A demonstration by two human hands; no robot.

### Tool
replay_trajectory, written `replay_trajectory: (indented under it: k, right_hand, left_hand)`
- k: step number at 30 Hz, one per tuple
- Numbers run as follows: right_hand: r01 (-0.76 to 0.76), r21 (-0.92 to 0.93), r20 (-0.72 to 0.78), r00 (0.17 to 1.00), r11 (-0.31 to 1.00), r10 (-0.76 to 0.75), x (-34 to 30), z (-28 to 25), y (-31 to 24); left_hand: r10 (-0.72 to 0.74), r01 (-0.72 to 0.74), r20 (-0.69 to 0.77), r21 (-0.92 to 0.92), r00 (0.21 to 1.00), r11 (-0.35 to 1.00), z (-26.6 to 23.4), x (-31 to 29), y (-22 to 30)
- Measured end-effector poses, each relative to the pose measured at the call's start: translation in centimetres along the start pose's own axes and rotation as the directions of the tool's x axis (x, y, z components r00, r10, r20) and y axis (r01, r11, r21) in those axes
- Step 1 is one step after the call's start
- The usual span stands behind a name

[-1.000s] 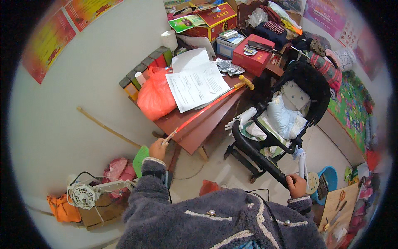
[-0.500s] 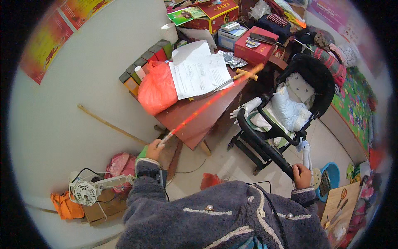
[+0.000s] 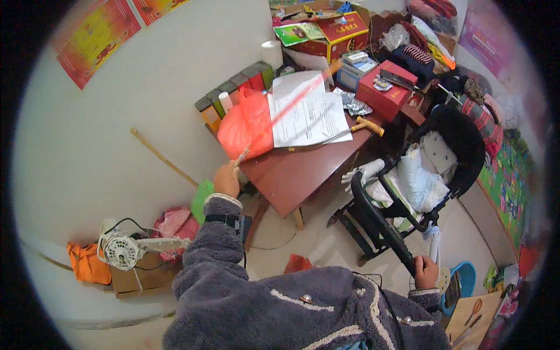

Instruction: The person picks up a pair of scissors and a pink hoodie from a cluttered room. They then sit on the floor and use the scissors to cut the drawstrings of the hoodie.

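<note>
My left hand [image 3: 227, 179] is closed round the pale end of a long, thin orange-red stick [image 3: 280, 115], blurred by motion. It slants up and right, in front of a red plastic bag [image 3: 251, 125] and printed papers [image 3: 309, 119] on the brown table [image 3: 286, 181]. A green piece [image 3: 202, 201] shows beside my left wrist; whether it belongs to the stick I cannot tell. My right hand [image 3: 426, 272] is wrapped round the black push bar of a stroller [image 3: 396, 245]. A light blue padded cloth [image 3: 421, 178] lies in its seat.
A cane with a wooden handle [image 3: 370, 126] lies at the table's right edge, near a red box [image 3: 382, 93]. A white fan [image 3: 122, 254] stands low at left, beside an orange cloth [image 3: 88, 263]. Right of the stroller sit a blue basin [image 3: 466, 280] and a board [image 3: 475, 312].
My left hand has moved up, and the stick's far end has swung up and left, away from the cane's handle. My right hand stays on the push bar. The whole view has shifted.
</note>
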State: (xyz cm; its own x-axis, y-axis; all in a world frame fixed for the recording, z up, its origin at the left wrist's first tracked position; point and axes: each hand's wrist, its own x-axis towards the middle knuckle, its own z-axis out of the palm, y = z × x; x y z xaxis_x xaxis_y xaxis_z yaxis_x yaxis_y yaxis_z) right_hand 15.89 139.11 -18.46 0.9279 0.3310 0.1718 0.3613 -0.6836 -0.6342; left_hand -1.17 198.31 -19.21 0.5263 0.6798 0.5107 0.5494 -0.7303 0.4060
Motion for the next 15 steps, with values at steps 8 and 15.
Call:
replay_trajectory:
  k: [8,15]
  right_hand:
    - [0.006,-0.016,-0.046,0.999,1.000,-0.006,-0.1,-0.2,-0.9]
    - [-0.006,-0.052,-0.079,0.997,0.999,0.002,-0.1,-0.2,-1.6]
  left_hand:
    - [-0.036,0.036,0.004,0.065,0.999,0.997,4.3,8.0,6.4]
    - [0.001,0.004,0.119,-0.037,0.993,0.999,8.6,12.9,9.7]
